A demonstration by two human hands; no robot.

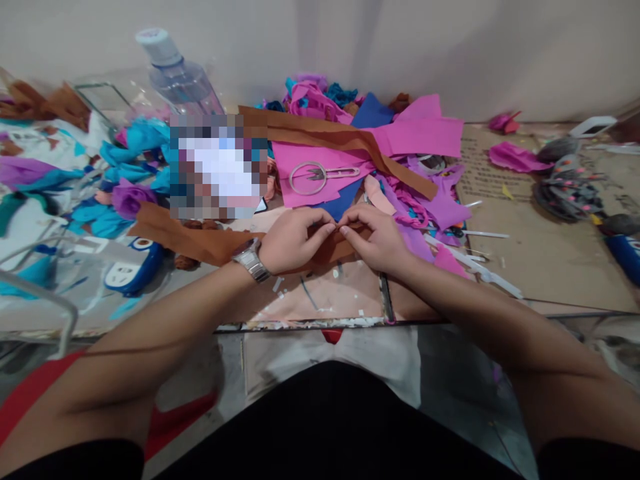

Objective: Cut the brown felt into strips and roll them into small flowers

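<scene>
My left hand (295, 239), with a metal watch (251, 259) at the wrist, pinches the upper edge of a brown strip (200, 245) of cloth or crepe paper. My right hand (374, 239) pinches the same edge close beside it, the fingertips nearly touching. The strip runs left along the table and passes under both hands; the exact fold between the fingertips is too small to make out. Just beyond lie blue pieces (345, 202) and a large pink sheet (295, 160). Small thread snips (320, 175) rest on the pink sheet.
A second brown strip (320, 133) crosses the pink sheet. Behind the left hand stand a clear bottle (187, 83) and a blurred-out bright patch (220, 163). A blue-and-white power strip (133, 267) lies left. At right are cardboard (525, 260), a dark pincushion-like bundle (567, 190) and white sticks (487, 234).
</scene>
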